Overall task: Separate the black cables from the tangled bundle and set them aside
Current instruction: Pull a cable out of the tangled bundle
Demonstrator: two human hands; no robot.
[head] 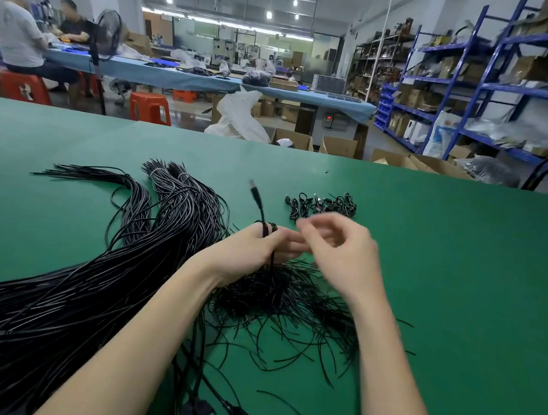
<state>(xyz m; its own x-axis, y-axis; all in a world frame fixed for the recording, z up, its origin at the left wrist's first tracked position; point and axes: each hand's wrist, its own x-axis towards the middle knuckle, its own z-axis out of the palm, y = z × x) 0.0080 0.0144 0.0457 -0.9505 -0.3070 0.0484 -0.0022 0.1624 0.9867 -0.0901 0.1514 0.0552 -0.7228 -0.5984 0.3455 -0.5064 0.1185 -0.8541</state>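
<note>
Black thin cable (265, 227) is wound round the left hand (253, 253) above the messy cable pile (289, 299) on the green bench (465, 265), while the blurry right hand (340, 250) looks loosely curled; next, probably pull it free.

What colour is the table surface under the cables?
Green: the table surface shows plainly in the head view, under the black cables.

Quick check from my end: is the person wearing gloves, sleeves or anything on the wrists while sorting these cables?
No. Both the left hand and the right hand are bare, with no gloves. Both forearms are uncovered up to the bottom edge of the head view, with no sleeve, watch or wristband visible. The right hand's fingers are motion-blurred.
</note>
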